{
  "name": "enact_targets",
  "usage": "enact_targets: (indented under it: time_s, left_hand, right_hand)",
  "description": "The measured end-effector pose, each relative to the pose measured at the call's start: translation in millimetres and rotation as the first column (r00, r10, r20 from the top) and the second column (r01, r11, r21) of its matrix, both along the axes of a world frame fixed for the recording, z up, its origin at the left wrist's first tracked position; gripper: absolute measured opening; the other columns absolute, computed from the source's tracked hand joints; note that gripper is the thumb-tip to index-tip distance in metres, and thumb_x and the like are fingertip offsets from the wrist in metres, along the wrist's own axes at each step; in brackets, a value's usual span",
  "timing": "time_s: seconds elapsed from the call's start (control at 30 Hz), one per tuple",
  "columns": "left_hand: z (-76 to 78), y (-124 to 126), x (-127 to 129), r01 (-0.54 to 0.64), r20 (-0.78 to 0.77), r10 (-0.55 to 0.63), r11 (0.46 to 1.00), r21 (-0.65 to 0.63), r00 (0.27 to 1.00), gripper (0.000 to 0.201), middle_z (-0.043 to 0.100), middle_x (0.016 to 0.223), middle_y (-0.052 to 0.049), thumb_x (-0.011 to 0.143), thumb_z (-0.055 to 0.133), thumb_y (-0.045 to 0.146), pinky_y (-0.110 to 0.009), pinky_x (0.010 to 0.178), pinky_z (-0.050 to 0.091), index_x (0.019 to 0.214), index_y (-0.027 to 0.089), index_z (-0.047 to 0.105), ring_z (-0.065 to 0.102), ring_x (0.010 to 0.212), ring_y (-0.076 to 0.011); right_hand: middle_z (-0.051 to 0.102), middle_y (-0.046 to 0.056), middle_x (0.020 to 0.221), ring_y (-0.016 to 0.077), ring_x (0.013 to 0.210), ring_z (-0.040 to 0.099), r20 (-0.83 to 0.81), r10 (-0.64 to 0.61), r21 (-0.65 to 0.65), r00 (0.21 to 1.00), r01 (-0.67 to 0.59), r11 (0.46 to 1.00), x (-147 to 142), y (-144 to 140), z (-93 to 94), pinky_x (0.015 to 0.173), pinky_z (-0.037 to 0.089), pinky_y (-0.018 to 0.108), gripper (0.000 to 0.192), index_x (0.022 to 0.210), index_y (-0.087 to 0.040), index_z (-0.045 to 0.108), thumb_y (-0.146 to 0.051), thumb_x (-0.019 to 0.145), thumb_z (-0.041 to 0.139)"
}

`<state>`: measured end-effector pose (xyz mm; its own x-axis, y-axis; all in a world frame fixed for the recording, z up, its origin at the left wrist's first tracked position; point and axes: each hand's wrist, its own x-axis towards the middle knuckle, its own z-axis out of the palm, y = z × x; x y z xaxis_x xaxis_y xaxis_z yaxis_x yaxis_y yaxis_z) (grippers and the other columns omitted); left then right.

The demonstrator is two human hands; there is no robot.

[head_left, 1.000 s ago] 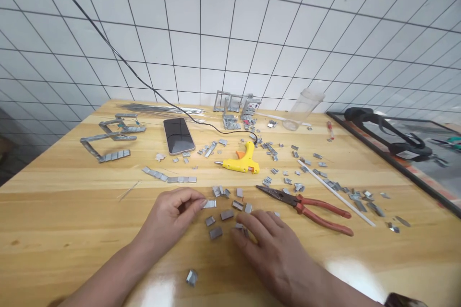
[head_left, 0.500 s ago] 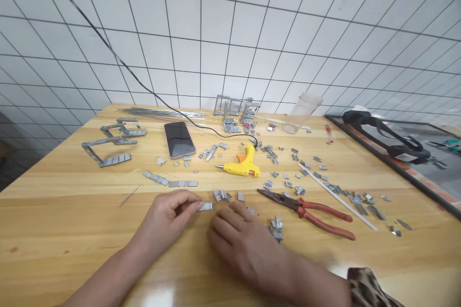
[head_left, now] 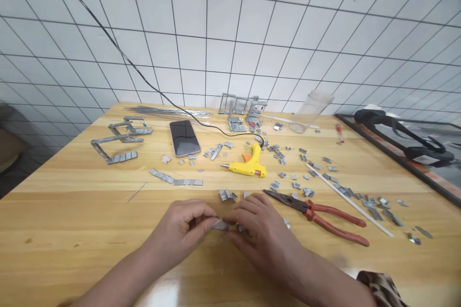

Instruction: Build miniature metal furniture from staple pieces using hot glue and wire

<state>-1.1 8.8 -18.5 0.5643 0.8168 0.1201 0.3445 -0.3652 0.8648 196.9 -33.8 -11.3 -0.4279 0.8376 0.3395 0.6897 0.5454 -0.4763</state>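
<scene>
My left hand [head_left: 192, 228] pinches a small flat grey metal piece [head_left: 220, 225] between thumb and forefinger, just above the wooden table. Curled round the right end of that piece is my right hand [head_left: 264, 235], its thumb and fingertips closed in at it. A bit of grey metal also shows under the right fingers; whether it is held or lies on the table I cannot tell. Beyond the hands lies a cluster of bent grey metal clips [head_left: 226, 195]. Long-nose pliers [head_left: 313, 211] with red handles rest right of my right hand.
A yellow glue gun [head_left: 248, 165] lies mid-table, its black cord running up left. A phone [head_left: 185, 138], joined metal strips [head_left: 188, 182] and metal frames [head_left: 115, 148] are on the left. A clear jar [head_left: 309, 112] and white stick [head_left: 349, 200] are on the right.
My right hand has lifted from the loose metal bits and come to the piece in my left hand. The left hand has moved right and nearer to me. The view has shifted slightly.
</scene>
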Motion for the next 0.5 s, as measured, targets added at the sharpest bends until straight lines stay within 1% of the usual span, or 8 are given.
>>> enact_targets:
  time_s: [0.1,0.17,0.23,0.27,0.3,0.33,0.43,0.5]
  left_hand:
    - [0.4,-1.1,-0.3,0.014,0.044,-0.009,0.996,-0.093,0.999,0.031,0.060,0.059,0.000,0.089,0.050,0.032,-0.020,0.051,0.038,0.077,0.014,0.071,0.050,0.054,-0.0115]
    - [0.0,-2.1,-0.2,0.009,0.111,0.016,0.976,-0.219,0.994,0.031,0.061,0.061,-0.001,0.090,0.050,0.036,-0.020,0.050,0.040,0.084,0.014,0.071,0.051,0.054,-0.0115]
    - [-0.8,-3.4,0.6,-0.009,0.184,0.076,0.941,-0.339,0.980,0.026,0.063,0.067,-0.001,0.082,0.061,0.036,-0.021,0.053,0.044,0.094,0.014,0.070,0.053,0.057,-0.0125]
    - [-1.2,-4.1,1.2,-0.016,0.203,0.100,0.925,-0.381,0.974,0.028,0.064,0.069,-0.001,0.076,0.068,0.032,-0.021,0.055,0.045,0.097,0.015,0.070,0.054,0.059,-0.0128]
    - [-1.5,-4.7,1.9,-0.022,0.203,0.111,0.918,-0.396,0.973,0.029,0.064,0.069,-0.001,0.071,0.071,0.027,-0.022,0.057,0.045,0.098,0.016,0.071,0.053,0.060,-0.0130]
    - [-1.7,-5.1,2.7,-0.028,0.186,0.107,0.923,-0.384,0.977,0.028,0.063,0.069,0.000,0.069,0.072,0.022,-0.022,0.057,0.044,0.097,0.016,0.072,0.053,0.061,-0.0128]
    - [-2.3,-4.5,4.6,-0.038,0.145,0.096,0.932,-0.361,0.985,0.016,0.064,0.069,-0.001,0.073,0.067,0.018,-0.022,0.058,0.042,0.087,0.016,0.074,0.052,0.062,-0.0126]
    - [-3.2,-3.3,5.4,-0.031,0.190,0.125,0.901,-0.432,0.974,0.011,0.067,0.071,-0.002,0.073,0.069,0.021,-0.022,0.060,0.043,0.081,0.015,0.073,0.054,0.063,-0.0126]
  right_hand:
    - [0.067,0.001,0.069,0.0178,0.067,0.057,-0.059,-0.014,0.012,0.998,0.015,1.000,-0.9,2.6,-5.8,0.067,0.037,0.032,0.007,0.088,-0.020,0.067,-0.016,0.086,0.061]
    - [0.067,0.000,0.069,0.0168,0.066,0.057,-0.103,-0.023,0.021,0.994,0.026,0.999,1.0,3.6,-8.2,0.066,0.037,0.031,0.008,0.089,-0.020,0.066,-0.015,0.087,0.060]
    - [0.067,0.000,0.071,0.0160,0.067,0.057,-0.143,-0.019,0.021,0.990,0.023,1.000,3.3,4.4,-9.6,0.066,0.038,0.030,0.012,0.093,-0.021,0.065,-0.013,0.086,0.060]
    - [0.068,-0.001,0.072,0.0158,0.067,0.058,-0.160,-0.015,0.019,0.987,0.018,1.000,4.3,4.8,-10.3,0.066,0.038,0.030,0.015,0.096,-0.022,0.065,-0.012,0.086,0.061]
    - [0.068,-0.001,0.073,0.0157,0.068,0.058,-0.174,-0.009,0.019,0.985,0.013,1.000,5.1,5.2,-11.1,0.067,0.038,0.030,0.017,0.098,-0.023,0.065,-0.012,0.085,0.061]
    - [0.068,-0.001,0.072,0.0157,0.068,0.058,-0.185,-0.006,0.018,0.983,0.010,1.000,5.8,5.6,-12.0,0.067,0.038,0.030,0.018,0.098,-0.023,0.066,-0.012,0.085,0.062]
    - [0.066,-0.001,0.069,0.0158,0.066,0.058,-0.191,-0.006,0.015,0.981,0.009,1.000,7.2,5.9,-14.9,0.066,0.038,0.031,0.012,0.090,-0.022,0.066,-0.013,0.083,0.065]
    - [0.067,-0.001,0.071,0.0160,0.068,0.058,-0.194,0.001,-0.008,0.981,-0.002,1.000,8.1,5.2,-15.4,0.066,0.039,0.031,0.010,0.087,-0.021,0.066,-0.013,0.081,0.066]
